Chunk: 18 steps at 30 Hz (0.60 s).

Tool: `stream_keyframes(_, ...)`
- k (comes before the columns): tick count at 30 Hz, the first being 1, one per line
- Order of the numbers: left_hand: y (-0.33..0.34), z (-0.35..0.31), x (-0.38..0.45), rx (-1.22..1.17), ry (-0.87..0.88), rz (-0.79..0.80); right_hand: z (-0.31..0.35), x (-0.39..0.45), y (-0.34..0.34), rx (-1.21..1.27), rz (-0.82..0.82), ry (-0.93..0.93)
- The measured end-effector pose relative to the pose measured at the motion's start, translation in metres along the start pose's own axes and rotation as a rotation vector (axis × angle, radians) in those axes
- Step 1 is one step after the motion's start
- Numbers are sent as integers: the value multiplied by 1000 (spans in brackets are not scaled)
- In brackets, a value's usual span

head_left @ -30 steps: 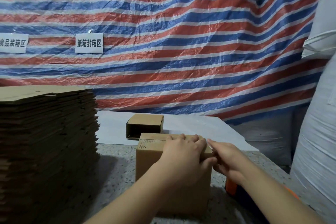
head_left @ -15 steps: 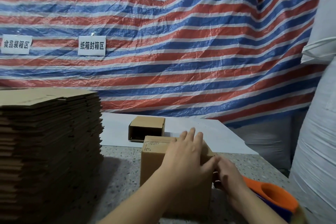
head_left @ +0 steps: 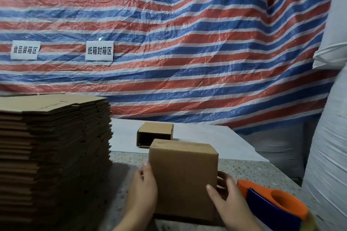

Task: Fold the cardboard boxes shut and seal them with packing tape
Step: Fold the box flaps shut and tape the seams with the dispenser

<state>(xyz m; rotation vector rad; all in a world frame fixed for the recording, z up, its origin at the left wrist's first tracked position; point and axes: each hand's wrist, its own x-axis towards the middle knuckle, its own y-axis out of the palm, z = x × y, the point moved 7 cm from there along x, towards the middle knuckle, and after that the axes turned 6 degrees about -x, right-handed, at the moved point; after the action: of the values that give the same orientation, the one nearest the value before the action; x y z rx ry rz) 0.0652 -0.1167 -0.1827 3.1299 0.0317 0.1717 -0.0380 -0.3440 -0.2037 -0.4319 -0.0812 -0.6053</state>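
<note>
Both hands are bracketing the closed cardboard box point(head_left: 183, 178) on the speckled table point(head_left: 253, 170). Left hand point(head_left: 143, 191) is lying flat against the box's left face, fingers straight, not curling round anything. Right hand point(head_left: 225, 196) is holding the right face, thumb pressing on the front, fingers wrapping behind the edge. Box is sitting upright, centre-front, top flaps folded down. Orange-and-blue tape dispenser point(head_left: 276, 204) is lying just right of the right hand, touching neither hand. Second small box point(head_left: 155, 133) is lying on its side behind, open end facing the camera, on a white sheet point(head_left: 206, 137). Flat cardboard stack point(head_left: 52, 146) is standing at left. Striped tarp point(head_left: 187, 43) is hanging behind.
</note>
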Motion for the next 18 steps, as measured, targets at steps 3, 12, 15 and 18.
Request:
stream_keyframes(3,6,-19,11,-104,24,38,17,14,-16,-82,-203,37)
stream_keyframes(12,42,11,36,145,-155,417,-10,40,-5,-151,28,329)
stream_keyframes(15,41,16,41,79,-119,322,-15,41,1,-39,17,356)
stream_keyframes(18,51,9,51,94,9,280,-14,56,2,-54,-32,364)
